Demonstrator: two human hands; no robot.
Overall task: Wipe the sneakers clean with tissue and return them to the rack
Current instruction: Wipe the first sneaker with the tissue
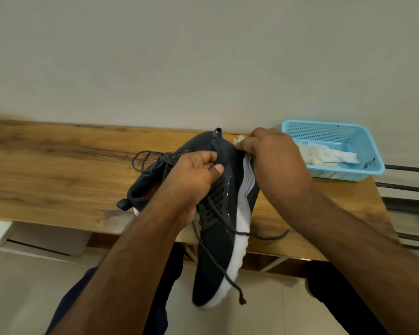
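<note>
Holding the dark sneaker (221,228) at the middle of the frame, the person is keeping it in the air above the near edge of the wooden table (58,170), with the toe pointing to the lower part of the frame and the heel to the upper part. The left hand (194,175) is gripping the upper at the lacing zone, its fingers curled around the material and the thumb pressing on the side. I am judging the knit upper as soft and easy to deform, while the white sole (240,233) is looking stiffer and smooth; the shoe is probably light. The collar or the midfoot is seeming the best place to hold, because the loose laces (228,272) are hanging down and could catch on something. More to the right, the right hand (273,151) is pinching a piece of tissue (238,139) with curled fingers against the heel part of the sole. At the right of the frame a blue basket (373,151) is standing on the table with crumpled tissue pieces (324,154) inside. At the far right edge dark rack bars (406,187) are showing. A plain pale wall (203,56) is filling the upper half, and a light floor (22,286) is lying below.
</note>
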